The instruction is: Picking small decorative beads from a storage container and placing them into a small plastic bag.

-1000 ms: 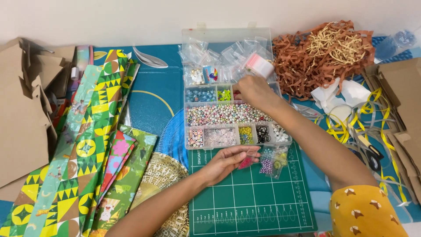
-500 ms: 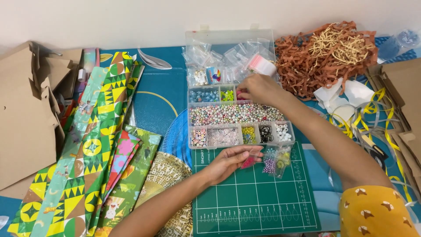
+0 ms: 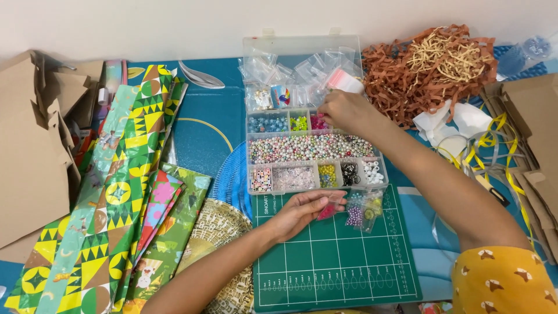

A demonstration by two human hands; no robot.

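A clear plastic bead organizer (image 3: 254, 160) with several compartments of coloured beads lies open on the table. Small clear zip bags (image 3: 290, 75) are piled in its lid. My right hand (image 3: 344, 112) hovers over the upper compartments by the pink beads (image 3: 318, 122), fingertips pinched together; any bead between them is too small to see. My left hand (image 3: 300, 212) rests on the green cutting mat (image 3: 334, 256) and holds a small clear bag with pink beads (image 3: 326, 210). Beside it lies another small bag of mixed beads (image 3: 362, 211).
Rolls of patterned wrapping paper (image 3: 116, 186) lie at the left beside brown cardboard pieces (image 3: 29, 151). Brown shredded paper (image 3: 430, 67) is heaped at the back right, with yellow and grey ribbon (image 3: 494, 151), white paper and more cardboard (image 3: 535, 116). A woven mat (image 3: 218, 229) sits near the cutting mat.
My right hand lifted a little away from the pink bead compartment, uncovering it. My left hand stayed on the mat with the small bag. The view shifted slightly.
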